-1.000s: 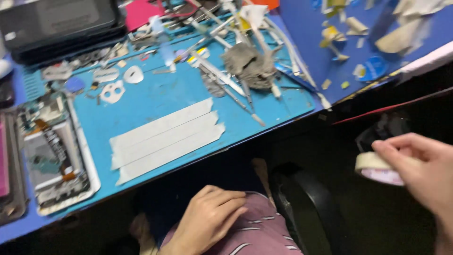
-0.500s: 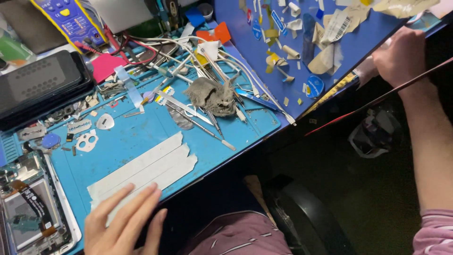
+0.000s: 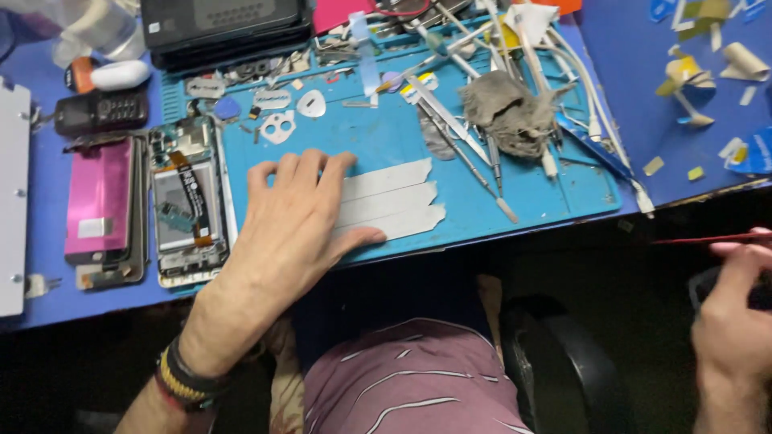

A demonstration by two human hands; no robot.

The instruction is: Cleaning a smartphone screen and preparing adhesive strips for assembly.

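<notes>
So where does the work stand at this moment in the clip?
Done: three pale grey tape strips lie side by side on the blue silicone work mat. In hand: the left hand lies flat over their left ends; the right hand is off the bench by a thin red rod. Left: the opened phone with its orange flex cable lies exposed beside the mat.

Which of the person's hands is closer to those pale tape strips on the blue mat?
The left. The left hand lies flat on the tape strips, covering their left ends. The right hand is far off to the right, below the table edge, well apart from them.
</notes>
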